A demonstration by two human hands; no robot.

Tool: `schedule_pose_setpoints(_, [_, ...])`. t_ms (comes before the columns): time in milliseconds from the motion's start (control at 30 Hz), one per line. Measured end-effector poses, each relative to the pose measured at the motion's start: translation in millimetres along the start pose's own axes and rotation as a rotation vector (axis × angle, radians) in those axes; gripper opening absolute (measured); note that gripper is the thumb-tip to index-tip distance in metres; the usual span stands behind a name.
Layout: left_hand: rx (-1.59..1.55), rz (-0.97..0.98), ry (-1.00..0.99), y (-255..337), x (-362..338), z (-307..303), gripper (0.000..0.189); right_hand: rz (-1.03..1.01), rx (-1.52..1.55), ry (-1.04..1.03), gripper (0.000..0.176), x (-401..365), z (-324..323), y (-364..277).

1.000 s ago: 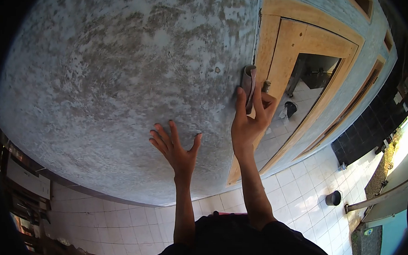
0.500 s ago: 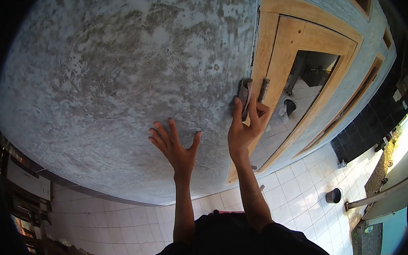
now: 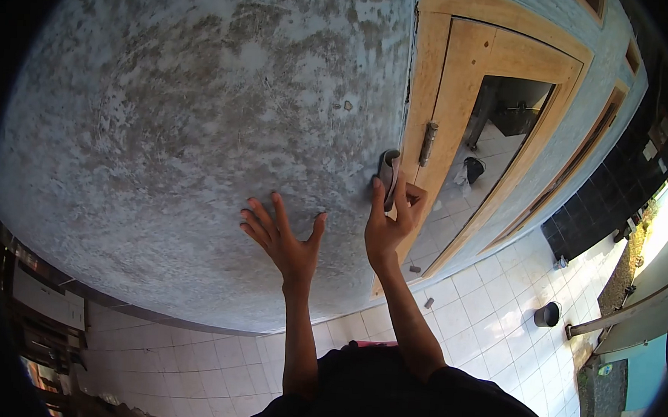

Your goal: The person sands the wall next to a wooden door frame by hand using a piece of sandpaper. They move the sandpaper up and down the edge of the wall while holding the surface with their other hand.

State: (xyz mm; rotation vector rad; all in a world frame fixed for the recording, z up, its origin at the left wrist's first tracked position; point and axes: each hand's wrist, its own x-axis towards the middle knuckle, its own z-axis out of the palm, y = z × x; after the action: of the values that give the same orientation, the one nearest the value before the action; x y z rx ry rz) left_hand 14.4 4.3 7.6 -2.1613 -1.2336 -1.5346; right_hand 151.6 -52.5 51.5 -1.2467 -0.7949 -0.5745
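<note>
The right hand [image 3: 388,226] has slid down and slightly left from the centre-right of the frame, dragging the folded sandpaper [image 3: 387,173] along the wall [image 3: 202,126] edge beside the door frame [image 3: 424,77]. The hinge [image 3: 428,143], a second ago half hidden behind the fingers [image 3: 377,196], now shows fully above them.

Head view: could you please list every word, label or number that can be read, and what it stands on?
None: no text shows on the wall, the sandpaper in the right hand, or the door frame.
</note>
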Motion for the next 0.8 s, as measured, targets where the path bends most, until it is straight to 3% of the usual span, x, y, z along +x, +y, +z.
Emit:
schedule_pose_setpoints(233, [0.006, 0.009, 0.002, 1, 2, -1, 0.094, -0.015, -0.001, 0.011, 0.038, 27, 5, -12])
schedule_pose_setpoints(367, [0.006, 0.01, 0.005, 2, 3, -2, 0.094, 0.027, 0.014, -0.011, 0.04, -11, 4, 12])
schedule_pose_setpoints(433, [0.002, 0.008, 0.001, 3, 3, -3, 0.094, -0.079, -0.03, -0.045, 0.043, -39, 5, 35])
schedule_pose_setpoints(633, [-0.009, -0.004, 0.003, 3, 2, -1, 0.093, -0.085, 0.028, -0.016, 0.046, -10, 14, 9])
schedule_pose_setpoints(800, [0.006, 0.012, -0.011, 2, 1, -4, 0.097, -0.114, -0.001, -0.061, 0.048, -33, 2, 30])
